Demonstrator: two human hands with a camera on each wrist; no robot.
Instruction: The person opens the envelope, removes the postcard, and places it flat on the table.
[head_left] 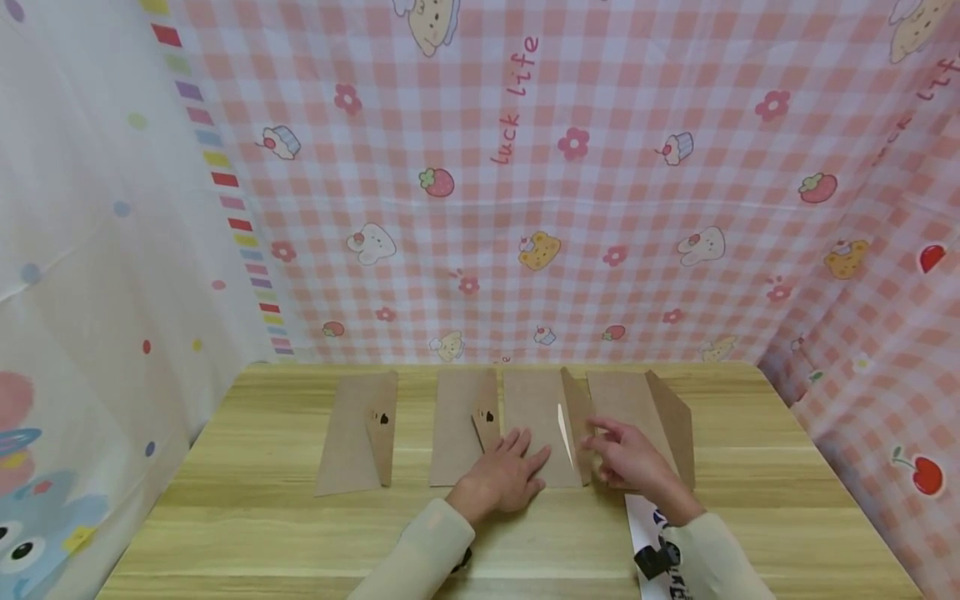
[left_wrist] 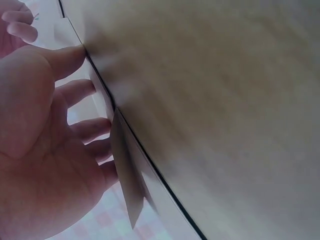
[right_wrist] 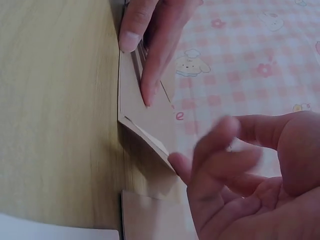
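A brown paper envelope [head_left: 536, 400] lies third from the left in a row, its flap [head_left: 577, 417] lifted along the right side. White paper [head_left: 564, 433] shows as a sliver at its opening. Fingers spread, my left hand [head_left: 500, 473] presses on the lower part of this envelope. My right hand [head_left: 630, 457] is at the flap, its fingers loosely bent. In the right wrist view, one fingertip [right_wrist: 179, 165] touches the flap's edge while the other fingers are off it. To the right, another envelope [head_left: 622, 404] has its flap unfolded.
Two envelopes with folded flaps and small dark marks lie on the left: the outer one [head_left: 348, 433] and the inner one [head_left: 453, 425]. A printed white sheet [head_left: 637, 517] sits partly under my right wrist. Patterned cloth [head_left: 480, 208] hangs behind the wooden table [head_left: 247, 517].
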